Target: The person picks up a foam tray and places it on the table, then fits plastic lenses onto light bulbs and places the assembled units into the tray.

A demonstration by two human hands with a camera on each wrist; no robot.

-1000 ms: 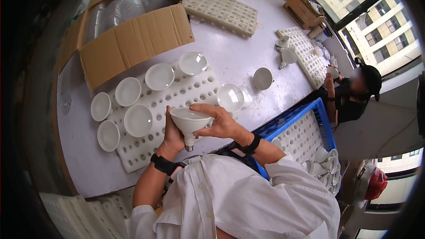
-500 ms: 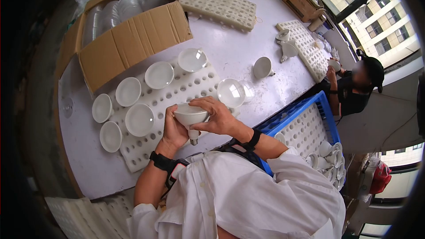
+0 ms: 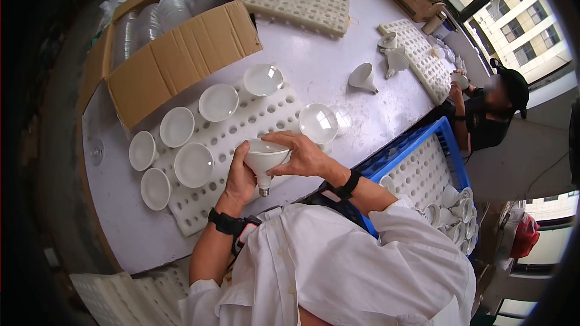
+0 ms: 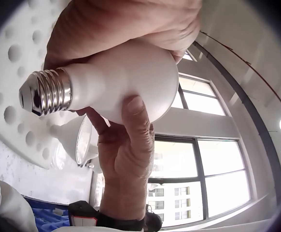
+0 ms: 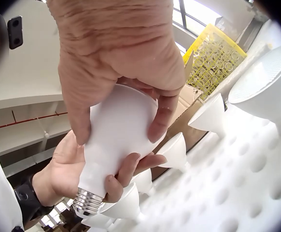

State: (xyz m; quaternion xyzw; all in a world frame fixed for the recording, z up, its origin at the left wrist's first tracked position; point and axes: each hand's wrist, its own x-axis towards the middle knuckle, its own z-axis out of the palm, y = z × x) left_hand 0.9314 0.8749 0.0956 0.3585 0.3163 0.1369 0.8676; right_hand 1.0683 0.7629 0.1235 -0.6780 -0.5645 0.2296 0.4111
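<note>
A white cone-shaped bulb [image 3: 266,162] with a metal screw base is held between both hands over the near edge of the white foam tray [image 3: 187,214]. The left hand [image 3: 240,178] grips its left side. Fingers and thumb of the right hand [image 3: 305,157] pinch its rim and right side. In the left wrist view the screw base [image 4: 46,93] points left, with the right thumb on the bulb's body. The right wrist view has the bulb [image 5: 119,135] tilted, base down, the left hand [image 5: 68,164] behind and below it. Several bulbs [image 3: 219,102] stand face up in the tray.
An open cardboard box [image 3: 181,54] of clear covers stands at the back left. Another foam tray [image 3: 296,6] lies behind. Loose bulbs [image 3: 362,77] lie to the right. A blue crate [image 3: 448,139] with bulbs is at the right, beside another person [image 3: 492,108].
Both hands keep hold of the bulb, which has tilted a little between them. The loose bulb on the table has turned onto its side, its base now toward lower right. The head view has shifted slightly.
</note>
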